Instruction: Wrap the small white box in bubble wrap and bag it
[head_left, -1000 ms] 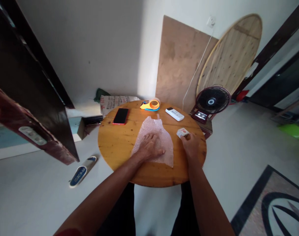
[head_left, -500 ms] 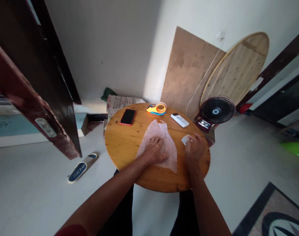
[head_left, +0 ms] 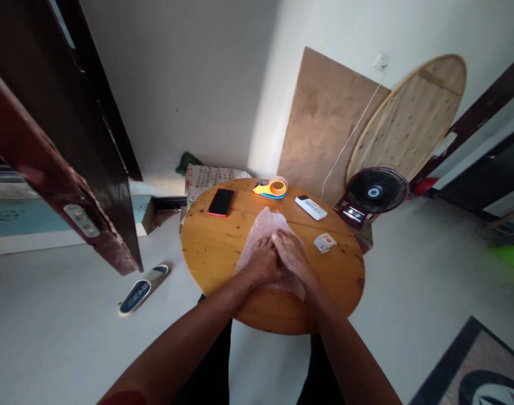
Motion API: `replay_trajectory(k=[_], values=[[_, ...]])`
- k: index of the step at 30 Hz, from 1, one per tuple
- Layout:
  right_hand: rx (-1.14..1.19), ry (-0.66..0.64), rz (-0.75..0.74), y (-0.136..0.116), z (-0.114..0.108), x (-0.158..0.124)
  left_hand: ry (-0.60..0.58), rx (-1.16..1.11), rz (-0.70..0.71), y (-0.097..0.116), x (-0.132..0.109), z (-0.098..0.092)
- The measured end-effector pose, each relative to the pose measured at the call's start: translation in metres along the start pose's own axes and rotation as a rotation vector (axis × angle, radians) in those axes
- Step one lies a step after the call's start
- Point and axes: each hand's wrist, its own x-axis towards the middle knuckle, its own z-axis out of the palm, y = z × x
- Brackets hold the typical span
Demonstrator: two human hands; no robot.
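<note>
Head view, hands (head_left: 264, 262) (head_left: 289, 251), bubble wrap (head_left: 260, 226) beneath

A half-shadowed pale wall (head_left: 206, 79) — brown board (head_left: 324, 118) leaning there — stands over grey floor (head_left: 412, 281).

Table (head_left: 210, 253) bears bubble wrap (head_left: 255, 232), box (head_left: 325, 242), remote (head_left: 311, 207), tape (head_left: 272, 189), phone (head_left: 221, 202).
</note>
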Motion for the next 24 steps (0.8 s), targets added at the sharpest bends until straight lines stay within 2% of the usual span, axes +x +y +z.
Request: replay_trajectory(k=[1,3,6,11,16,20,24], values=[[-0.063,0.03,0.074,0.016,0.003,0.004,0.002,0.007,0.011,-0.001,0.0,0.0],[-0.095,0.056,0.13,0.044,0.009,0.006,0.001,0.023,0.03,-0.003,0.0,0.001],[-0.192,0.034,0.146,0.066,0.016,0.003,-0.007,0.025,0.024,-0.004,0.0,0.003],[-0.301,-0.009,0.143,0.064,0.021,0.001,0.002,0.026,-0.001,-0.001,-0.001,0.002],[-0.328,-0.024,0.15,0.063,0.019,0.003,0.112,0.145,-0.12,-0.006,0.004,-0.005],[-0.318,-0.026,0.151,0.062,0.018,0.002,-0.001,0.185,-0.253,-0.018,0.006,-0.007],[-0.305,-0.017,0.171,0.06,0.018,0.001,-0.068,0.181,-0.291,-0.018,0.005,-0.01]])
